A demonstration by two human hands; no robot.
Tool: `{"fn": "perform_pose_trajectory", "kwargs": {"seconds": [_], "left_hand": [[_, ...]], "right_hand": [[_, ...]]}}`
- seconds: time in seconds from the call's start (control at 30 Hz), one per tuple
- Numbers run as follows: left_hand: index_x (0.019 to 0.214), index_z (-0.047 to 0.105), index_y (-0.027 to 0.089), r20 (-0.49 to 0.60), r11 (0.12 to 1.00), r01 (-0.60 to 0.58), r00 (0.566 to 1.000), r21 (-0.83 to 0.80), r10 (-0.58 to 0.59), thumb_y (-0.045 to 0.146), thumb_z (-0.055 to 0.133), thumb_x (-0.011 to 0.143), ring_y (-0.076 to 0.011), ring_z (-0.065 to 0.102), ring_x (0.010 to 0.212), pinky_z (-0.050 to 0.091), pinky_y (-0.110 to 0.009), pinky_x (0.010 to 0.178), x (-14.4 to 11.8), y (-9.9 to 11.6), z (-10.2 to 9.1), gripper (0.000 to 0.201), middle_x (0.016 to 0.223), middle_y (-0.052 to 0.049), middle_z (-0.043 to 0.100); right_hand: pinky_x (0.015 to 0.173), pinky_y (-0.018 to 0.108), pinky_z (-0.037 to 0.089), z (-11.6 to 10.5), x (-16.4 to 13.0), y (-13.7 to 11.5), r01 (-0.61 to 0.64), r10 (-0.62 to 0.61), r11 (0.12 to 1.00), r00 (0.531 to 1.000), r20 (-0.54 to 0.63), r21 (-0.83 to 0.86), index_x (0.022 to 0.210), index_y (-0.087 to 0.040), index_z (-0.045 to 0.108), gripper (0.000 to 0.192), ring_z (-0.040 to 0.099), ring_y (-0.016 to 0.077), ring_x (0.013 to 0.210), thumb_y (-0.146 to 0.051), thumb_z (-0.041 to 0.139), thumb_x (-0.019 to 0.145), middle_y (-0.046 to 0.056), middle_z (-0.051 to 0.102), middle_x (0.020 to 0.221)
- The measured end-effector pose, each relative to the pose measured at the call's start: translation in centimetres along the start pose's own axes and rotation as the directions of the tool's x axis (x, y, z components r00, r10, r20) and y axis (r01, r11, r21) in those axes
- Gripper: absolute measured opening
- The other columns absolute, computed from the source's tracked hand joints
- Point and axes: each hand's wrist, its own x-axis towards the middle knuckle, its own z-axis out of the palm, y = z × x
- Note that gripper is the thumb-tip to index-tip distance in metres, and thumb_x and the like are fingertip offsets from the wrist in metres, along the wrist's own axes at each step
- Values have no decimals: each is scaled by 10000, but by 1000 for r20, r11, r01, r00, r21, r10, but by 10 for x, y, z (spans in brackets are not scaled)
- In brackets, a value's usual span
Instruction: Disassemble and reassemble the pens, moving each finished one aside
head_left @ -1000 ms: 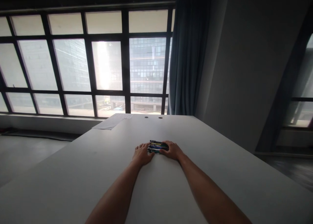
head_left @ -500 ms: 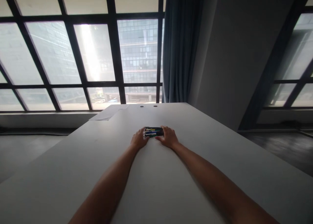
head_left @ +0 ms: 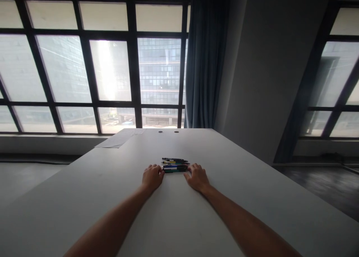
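Note:
Several pens (head_left: 174, 168) lie side by side on the white table, pointing left to right, with dark, blue, white and green barrels. My left hand (head_left: 153, 176) is curled at the left ends of the nearer pens, thumb and fingers closed against them. At the opposite ends, my right hand (head_left: 196, 176) has its fingers and thumb closed around the tips. Just beyond, a few more pens, one with a yellow barrel (head_left: 174, 162), lie slightly fanned out and apart from my fingers.
The white table (head_left: 174, 219) stretches away toward the windows. Paper sheets (head_left: 114, 140) lie at its far left edge. Two round dark holes (head_left: 160, 132) are set near the far end. A blue curtain (head_left: 203, 73) hangs behind it, beside a grey wall.
The pens were bunched between both hands; now the farther ones lie loose and spread on the table. My hands have drawn slightly nearer to me, and the view has tilted up.

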Motion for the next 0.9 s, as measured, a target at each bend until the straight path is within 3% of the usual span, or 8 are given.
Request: {"fn": "perform_pose_trajectory", "kwargs": {"seconds": [0.13,0.3,0.43,0.53,0.63,0.73,0.9], "left_hand": [[859,667,214,19,1000,-5,1000,13,5,356,483,880,-223,581,958,435,-339,820,1,0,1,234,972,-61,668],[850,654,196,4,999,-39,999,-6,40,316,494,877,-208,589,895,440,-319,776,-2,2,-4,202,906,-54,663],[894,640,192,-65,979,-198,979,-38,196,286,521,880,-209,582,915,449,-327,787,-7,3,-8,152,964,-63,652],[1021,627,199,-127,918,-395,912,-24,389,292,543,886,-230,561,997,439,-365,861,-10,3,-8,185,1065,-77,641],[1119,602,206,-150,866,-500,859,-32,490,344,565,885,-247,551,1047,431,-403,896,-15,3,-5,274,1130,-83,638],[1166,583,208,-139,865,-500,860,-35,491,345,567,886,-255,560,1059,431,-425,914,-21,9,-4,312,1148,-85,645],[1165,565,206,-28,837,-546,838,-35,545,271,467,934,-237,603,994,479,-384,853,-37,27,-7,260,1081,-84,662]], "right_hand": [[873,351,371,-1,2,1,19,-19,1000,1000,18,8,976,-183,665,216,506,243,1056,-316,524,882,102,601,1107],[846,330,360,-5,3,-1,-57,57,998,998,25,-5,980,-184,672,196,506,230,1054,-267,514,898,98,599,1101],[841,305,348,-6,3,-2,-66,65,997,998,28,43,907,-177,677,151,512,214,1045,-226,539,876,84,601,1080],[860,296,345,-6,2,-2,2,-1,990,1000,-6,142,859,-177,667,128,521,200,1036,-188,539,856,71,609,1055],[855,282,369,-5,-3,-4,66,-39,954,995,-96,294,806,-169,639,96,550,184,964,-151,545,812,62,627,964],[794,270,411,-3,-11,-6,66,-1,885,990,-141,461,774,-163,606,57,574,172,831,-163,549,777,50,631,847],[658,277,430,-5,-28,-6,-29,84,761,995,-54,648,735,-167,579,154,558,166,664,-301,524,785,41,633,738]]}}
